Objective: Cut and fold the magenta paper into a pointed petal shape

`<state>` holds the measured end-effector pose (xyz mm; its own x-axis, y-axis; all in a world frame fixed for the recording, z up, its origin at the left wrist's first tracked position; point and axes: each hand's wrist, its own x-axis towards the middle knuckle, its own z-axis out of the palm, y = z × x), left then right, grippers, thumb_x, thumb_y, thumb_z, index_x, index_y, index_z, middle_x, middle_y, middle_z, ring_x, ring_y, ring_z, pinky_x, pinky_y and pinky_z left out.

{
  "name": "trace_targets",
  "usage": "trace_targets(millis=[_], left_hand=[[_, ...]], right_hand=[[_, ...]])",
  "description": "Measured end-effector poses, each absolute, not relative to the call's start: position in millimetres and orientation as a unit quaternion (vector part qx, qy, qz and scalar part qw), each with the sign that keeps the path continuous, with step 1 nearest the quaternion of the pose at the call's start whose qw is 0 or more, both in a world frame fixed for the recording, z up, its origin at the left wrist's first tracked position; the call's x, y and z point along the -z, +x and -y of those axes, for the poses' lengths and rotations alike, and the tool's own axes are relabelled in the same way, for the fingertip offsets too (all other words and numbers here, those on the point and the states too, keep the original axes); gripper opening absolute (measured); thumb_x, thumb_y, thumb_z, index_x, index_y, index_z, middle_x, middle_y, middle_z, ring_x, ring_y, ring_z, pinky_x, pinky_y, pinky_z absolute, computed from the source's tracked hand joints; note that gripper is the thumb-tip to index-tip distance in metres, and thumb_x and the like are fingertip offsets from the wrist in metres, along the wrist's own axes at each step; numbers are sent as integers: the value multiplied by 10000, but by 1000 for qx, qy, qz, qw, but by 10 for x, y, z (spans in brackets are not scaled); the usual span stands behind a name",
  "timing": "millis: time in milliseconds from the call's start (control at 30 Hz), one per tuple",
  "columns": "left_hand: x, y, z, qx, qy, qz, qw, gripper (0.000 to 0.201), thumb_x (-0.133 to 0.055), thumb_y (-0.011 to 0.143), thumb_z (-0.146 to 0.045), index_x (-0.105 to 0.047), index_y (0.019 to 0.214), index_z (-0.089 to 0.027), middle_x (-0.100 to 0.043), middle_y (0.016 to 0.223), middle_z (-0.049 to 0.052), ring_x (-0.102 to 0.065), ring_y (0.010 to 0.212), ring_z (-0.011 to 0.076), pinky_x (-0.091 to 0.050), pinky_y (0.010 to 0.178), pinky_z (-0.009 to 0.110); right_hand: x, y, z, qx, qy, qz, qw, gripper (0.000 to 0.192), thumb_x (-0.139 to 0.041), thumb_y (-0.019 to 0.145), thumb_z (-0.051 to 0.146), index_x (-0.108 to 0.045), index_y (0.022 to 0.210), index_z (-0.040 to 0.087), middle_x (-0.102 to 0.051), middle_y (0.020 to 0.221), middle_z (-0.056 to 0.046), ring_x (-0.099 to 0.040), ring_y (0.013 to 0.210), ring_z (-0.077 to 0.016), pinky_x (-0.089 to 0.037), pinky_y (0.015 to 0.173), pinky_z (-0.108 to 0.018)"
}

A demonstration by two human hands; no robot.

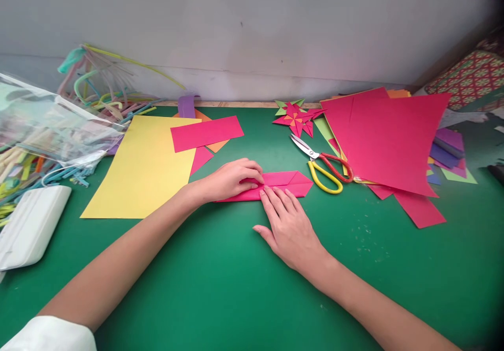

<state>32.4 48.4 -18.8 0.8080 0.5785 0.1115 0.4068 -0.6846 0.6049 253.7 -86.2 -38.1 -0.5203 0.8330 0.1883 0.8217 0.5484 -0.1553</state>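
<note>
A folded strip of pinkish-red paper (301, 188) lies on the green table, its right end creased into a point. Over its left part, my left hand (234, 179) has its fingers bent, with thumb and fingertips closed at the paper. Flat on the strip's front half rest the fingertips of my right hand (289, 227); they are stretched out and the thumb is spread away. My left fingers hide part of the strip. Just right of its point lie scissors (313, 155) with one red and one yellow handle, blades apart.
Yellow paper (137, 167) and a red strip (207, 133) lie at left. Folded paper stars (295, 120) sit at the back near the wall (252, 31). Red sheets (386, 141) are stacked at right. Pipe cleaners (106, 99) and a white device (35, 227) occupy the left edge.
</note>
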Motion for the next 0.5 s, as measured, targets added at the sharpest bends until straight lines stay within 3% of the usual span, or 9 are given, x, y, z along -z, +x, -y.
trace_targets(millis=[233,367,500], left_hand=[[242,298,-475,-155,915,-259,269,311,-486,1087,-335,-760,1214,-261,-697,1280,101,-645,1150,234,-526,990,360],[247,334,-447,-126,939,-249,201,389,-407,1106,-286,-724,1332,-282,-673,1313,115,-618,1145,249,-516,974,374],[211,379,-396,-94,952,-248,152,378,-446,1093,-281,-698,1375,-277,-657,1294,127,-601,1115,264,-522,942,378]], right_hand=[[386,2533,862,-28,-477,870,121,721,-503,1071,505,-390,1631,66,-492,1618,-238,-435,1507,-407,-352,1244,-618],[394,2530,871,-26,-476,871,114,734,-487,1074,516,-394,1623,38,-485,1619,-251,-436,1501,-417,-350,1240,-625],[392,2528,873,-22,-476,872,108,743,-480,1075,523,-394,1621,28,-486,1617,-255,-441,1497,-418,-343,1244,-616]])
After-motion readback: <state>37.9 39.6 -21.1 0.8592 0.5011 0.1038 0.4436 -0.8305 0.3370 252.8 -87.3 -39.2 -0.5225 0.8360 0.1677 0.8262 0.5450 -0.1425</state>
